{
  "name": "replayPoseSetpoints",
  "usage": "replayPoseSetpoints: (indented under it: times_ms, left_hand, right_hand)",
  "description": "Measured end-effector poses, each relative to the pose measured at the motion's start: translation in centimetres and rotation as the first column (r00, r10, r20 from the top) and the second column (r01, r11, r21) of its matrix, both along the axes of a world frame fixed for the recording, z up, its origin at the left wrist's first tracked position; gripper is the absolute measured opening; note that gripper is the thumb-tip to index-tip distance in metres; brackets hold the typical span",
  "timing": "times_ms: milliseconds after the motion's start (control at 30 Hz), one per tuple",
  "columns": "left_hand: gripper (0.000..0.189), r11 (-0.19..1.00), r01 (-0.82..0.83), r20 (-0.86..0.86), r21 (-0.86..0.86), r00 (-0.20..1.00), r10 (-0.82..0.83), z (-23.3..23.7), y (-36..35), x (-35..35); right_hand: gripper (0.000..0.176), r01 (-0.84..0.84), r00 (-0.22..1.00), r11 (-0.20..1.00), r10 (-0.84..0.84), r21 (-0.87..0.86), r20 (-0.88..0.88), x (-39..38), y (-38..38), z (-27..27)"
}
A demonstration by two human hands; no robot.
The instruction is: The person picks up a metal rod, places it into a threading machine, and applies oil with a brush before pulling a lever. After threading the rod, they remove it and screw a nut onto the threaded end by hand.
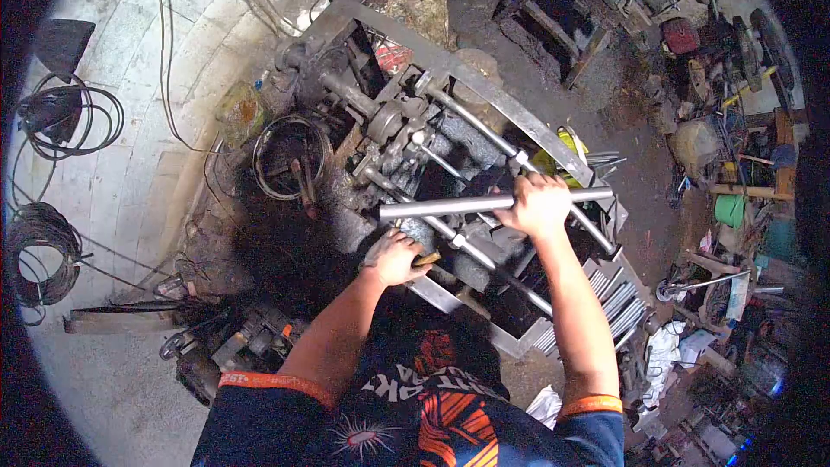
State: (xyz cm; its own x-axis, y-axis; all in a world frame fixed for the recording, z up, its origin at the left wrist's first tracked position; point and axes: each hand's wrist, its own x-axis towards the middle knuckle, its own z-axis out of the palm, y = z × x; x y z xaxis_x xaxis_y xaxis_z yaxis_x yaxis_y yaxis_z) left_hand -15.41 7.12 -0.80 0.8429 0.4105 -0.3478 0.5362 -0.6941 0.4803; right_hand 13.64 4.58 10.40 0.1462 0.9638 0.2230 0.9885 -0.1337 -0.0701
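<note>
The right grip (540, 206) is clenching the steel pipe (441, 206) at frame centre, holding it level across the machine frame (484, 91). The left grip (393, 258) is clasping a wooden handle (425, 259) just below, bracing.

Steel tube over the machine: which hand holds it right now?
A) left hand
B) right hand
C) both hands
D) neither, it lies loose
B: the right hand is closed around the steel tube, while the left hand sits lower, on a brown handle.
</note>
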Motion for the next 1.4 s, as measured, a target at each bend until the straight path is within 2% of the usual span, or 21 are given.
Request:
replayPoseSetpoints:
  times_ms: [33, 100, 200, 233, 300, 400, 600, 900, 1100, 1333, 1400]
  left_hand:
    - [0.045, 1.0, 0.001, -0.001, -0.003, 1.0, -0.001, 0.03, -0.03, -0.01]
    - [0.042, 0.992, -0.019, 0.169, 0.121, 0.986, -0.002, 0.07, -0.07, -0.03]
    - [0.041, 0.99, -0.02, 0.22, 0.142, 0.975, -0.012, -0.16, -0.05, -0.07]
    - [0.041, 0.99, -0.022, 0.219, 0.142, 0.976, -0.01, -0.23, -0.01, -0.09]
    - [0.044, 1.0, 0.02, 0.003, 0.013, 1.0, -0.02, -0.04, 0.1, 0.08]
    - [0.044, 0.999, 0.038, -0.055, 0.012, 0.998, -0.037, 0.6, 0.18, 0.28]
    - [0.043, 0.996, 0.006, 0.101, 0.085, 0.995, -0.014, -0.08, 0.01, -0.12]
    - [0.04, 0.999, 0.006, 0.041, 0.039, 0.999, -0.007, 0.16, 0.09, 0.12]
    - [0.038, 0.997, -0.006, 0.14, 0.076, 0.99, -0.005, 0.27, 0.09, 0.05]
    - [0.04, 0.996, -0.029, 0.151, 0.08, 0.988, 0.017, -0.06, -0.07, -0.07]
    - [0.042, 0.997, -0.022, 0.1, 0.076, 0.995, 0.014, 0.3, -0.02, 0.0]
  right_hand:
    - [0.041, 0.001, 1.0, 1.0, -0.001, -0.003, -0.001, -0.06, -0.03, -0.01]
    - [0.039, 0.019, 1.0, 1.0, -0.019, -0.015, -0.001, -0.19, 0.0, 0.01]
    - [0.038, 0.009, 1.0, 0.999, -0.009, -0.031, -0.002, -0.29, 0.15, 0.53]
    - [0.038, 0.007, 1.0, 1.0, -0.007, -0.031, -0.003, -0.27, 0.16, 0.46]
    - [0.038, -0.003, 1.0, 0.999, 0.003, -0.049, -0.001, -0.13, 0.12, 0.21]
    - [0.037, 0.007, 1.0, 1.0, -0.007, -0.004, -0.006, -0.1, 0.34, 0.0]
    - [0.039, -0.034, 0.999, 0.999, 0.034, 0.004, 0.005, 0.28, 0.17, 0.21]
    - [0.037, -0.024, 1.0, 0.999, 0.024, 0.029, -0.005, -0.01, -0.09, 0.16]
    - [0.04, -0.023, 1.0, 0.998, 0.022, 0.052, 0.022, 0.01, -0.02, -0.21]
    - [0.04, -0.034, 0.999, 0.999, 0.034, 0.001, -0.001, 0.13, 0.24, 0.02]
    - [0.04, -0.037, 0.999, 0.999, 0.037, -0.001, 0.008, 0.14, 0.31, 0.17]
